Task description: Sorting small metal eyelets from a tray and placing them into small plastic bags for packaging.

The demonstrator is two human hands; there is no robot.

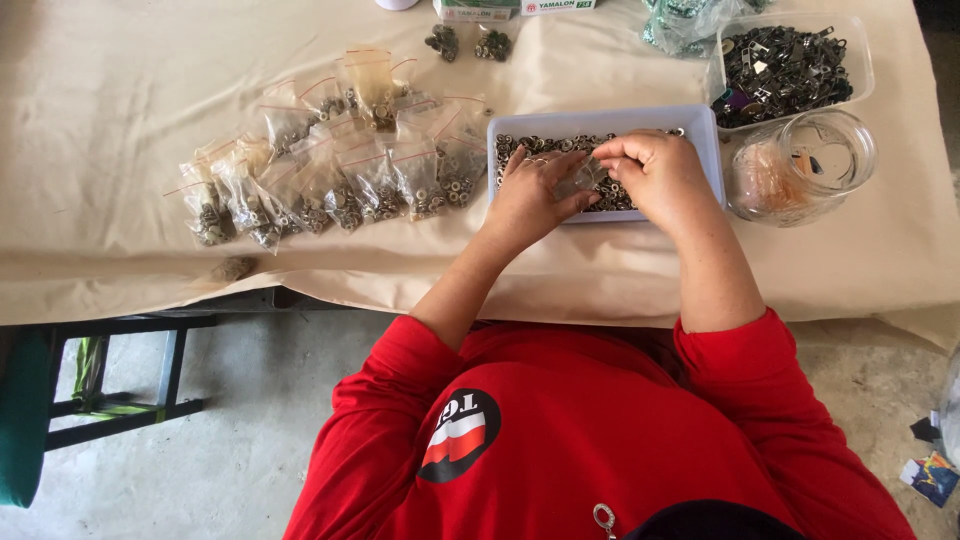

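Observation:
My left hand [530,195] and my right hand [655,170] meet over a white rectangular tray [705,125] filled with small round metal rings. Between their fingertips both hands pinch a small clear plastic bag [580,182], which hangs just above the rings. To the left of the tray lie several filled clear bags [340,175] with red-striped tops, each holding metal rings.
A clear glass jar [805,165] lies right of the tray. A clear tub of dark metal zipper sliders [785,65] stands behind it. Two small ring heaps [470,43] and boxes sit at the far edge. A cream cloth [130,90] covers the table. A green-seated stool [60,400] stands lower left.

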